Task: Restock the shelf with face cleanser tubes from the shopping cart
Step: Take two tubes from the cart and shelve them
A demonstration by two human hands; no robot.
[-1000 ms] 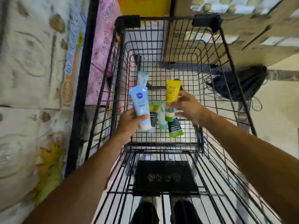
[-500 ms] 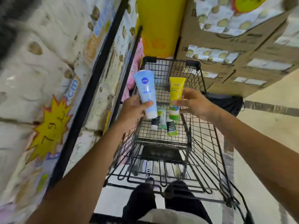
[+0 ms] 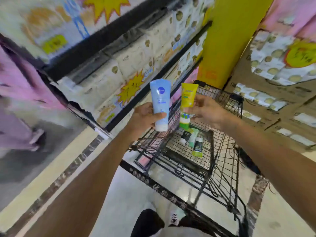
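Now that I've lifted both tubes clear of the shopping cart [image 3: 220,151], my left hand [image 3: 145,117] gripping the blue tube [image 3: 160,103] and my right hand [image 3: 206,110] pinching the yellow tube [image 3: 188,98], I'm swinging toward the shelf [image 3: 109,53], with three tubes [image 3: 193,139] left in the basket

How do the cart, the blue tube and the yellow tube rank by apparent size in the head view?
1. Cart, clearly largest.
2. Blue tube.
3. Yellow tube, looking slightly smaller; both tubes are held at similar nearness, so this is unsure.
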